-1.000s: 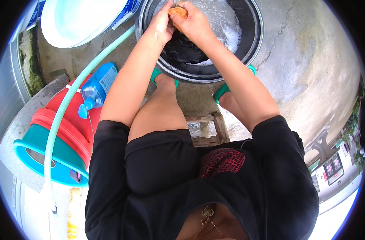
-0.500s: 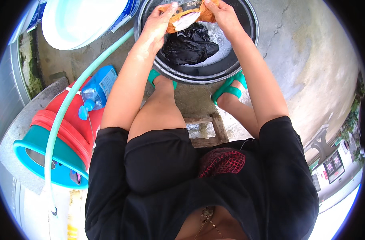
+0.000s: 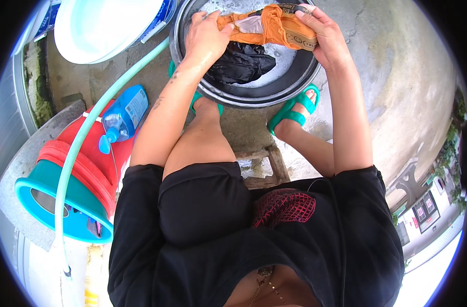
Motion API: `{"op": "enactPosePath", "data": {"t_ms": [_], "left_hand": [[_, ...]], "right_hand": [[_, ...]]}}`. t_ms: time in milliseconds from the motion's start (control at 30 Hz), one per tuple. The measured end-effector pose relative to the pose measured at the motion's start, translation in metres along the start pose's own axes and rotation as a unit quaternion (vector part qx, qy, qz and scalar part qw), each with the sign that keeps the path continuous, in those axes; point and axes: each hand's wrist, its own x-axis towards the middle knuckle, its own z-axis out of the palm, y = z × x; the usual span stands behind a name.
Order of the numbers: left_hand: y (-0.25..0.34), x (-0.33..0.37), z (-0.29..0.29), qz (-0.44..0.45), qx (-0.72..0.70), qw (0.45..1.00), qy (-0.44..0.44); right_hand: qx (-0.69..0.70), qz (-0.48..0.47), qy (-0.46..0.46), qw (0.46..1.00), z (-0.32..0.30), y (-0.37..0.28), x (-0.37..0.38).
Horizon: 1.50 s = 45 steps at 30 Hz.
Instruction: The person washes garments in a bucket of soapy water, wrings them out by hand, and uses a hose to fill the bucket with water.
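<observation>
– How's your light?
– Bright and diffuse, shadows soft; your white basin washes out, and both lower sides glare white.
– Any distortion?
– Your fisheye rim curves straight edges, fringed blue against black; your right hand reads clearly.

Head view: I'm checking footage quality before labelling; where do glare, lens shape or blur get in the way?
Head view: the white basin looks nearly blown out, and patches at lower left and lower right wash to white; head view: black corners and blue fringing mark the fisheye rim; head view: the left hand, right hand and orange cloth look fairly sharp.
</observation>
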Motion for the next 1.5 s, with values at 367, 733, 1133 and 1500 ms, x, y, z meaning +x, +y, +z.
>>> {"op": "enactPosePath", "data": {"t_ms": [367, 733, 1133, 1500], "left_hand": [[0.052, 0.033, -0.020, 0.154, -0.125, 0.980, 0.023], [0.018, 0.049, -0.016, -0.098, -0.508, 0.842, -0.154], [0.015, 0.027, -0.028, -0.109, -0.829, 0.428, -0.344], [-0.008, 0.028, -0.064, -0.086, -0.835, 0.515, -0.173]], "right_hand": [[-0.002, -0.026, -0.077, 0.997, 0.046, -0.062, -0.032], [-0.684, -0.197, 0.049, 0.701, -0.011, -0.012, -0.003], [-0.324, -0.134, -0.101, 0.931, 0.030, 0.050, 0.015], [-0.121, -0.092, 0.112, 0.982, -0.032, 0.053, 0.020]]}}
